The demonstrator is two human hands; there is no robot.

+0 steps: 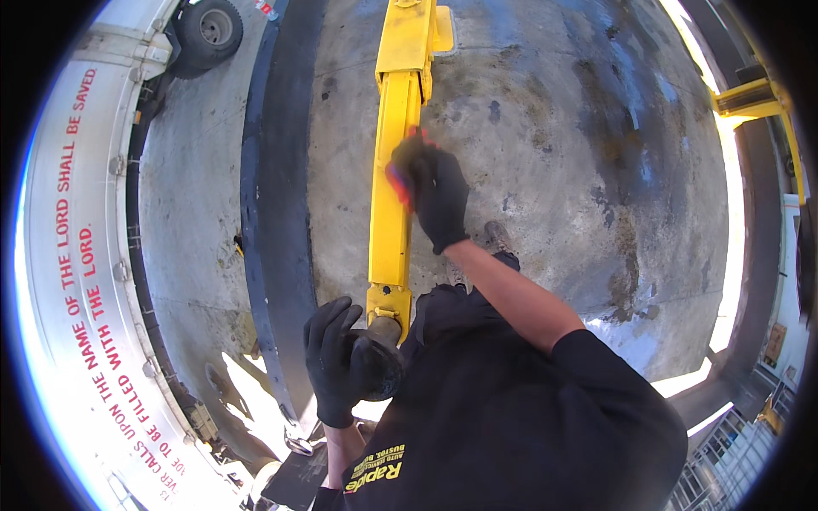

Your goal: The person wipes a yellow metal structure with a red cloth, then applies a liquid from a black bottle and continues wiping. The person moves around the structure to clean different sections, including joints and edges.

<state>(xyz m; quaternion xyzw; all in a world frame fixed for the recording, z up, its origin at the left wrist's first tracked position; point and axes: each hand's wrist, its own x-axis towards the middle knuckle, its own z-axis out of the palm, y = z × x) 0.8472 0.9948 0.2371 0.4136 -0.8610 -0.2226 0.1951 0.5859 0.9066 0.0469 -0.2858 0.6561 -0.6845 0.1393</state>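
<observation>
A yellow telescoping steel arm (pixel 394 196), like a vehicle lift arm, runs from the top of the view down toward my body. At its near end sits a round black pad (pixel 377 366) on a metal stem (pixel 386 328). My left hand (pixel 331 362), in a black glove, curls round the pad's left side; its grip is partly hidden. Over the arm's middle section is my right hand (pixel 436 187), also black-gloved and closed on a red-and-black thing (pixel 397 180). Motion blurs that thing, so its kind does not show.
To the left stands a white truck body (pixel 94 238) with red lettering and a black wheel (pixel 209 32). A long dark steel beam (pixel 285 213) lies between it and the yellow arm. Stained concrete floor (pixel 545 196) stretches right, toward another yellow metal part (pixel 754 100). A shiny metal tool (pixel 296 441) rests at lower left.
</observation>
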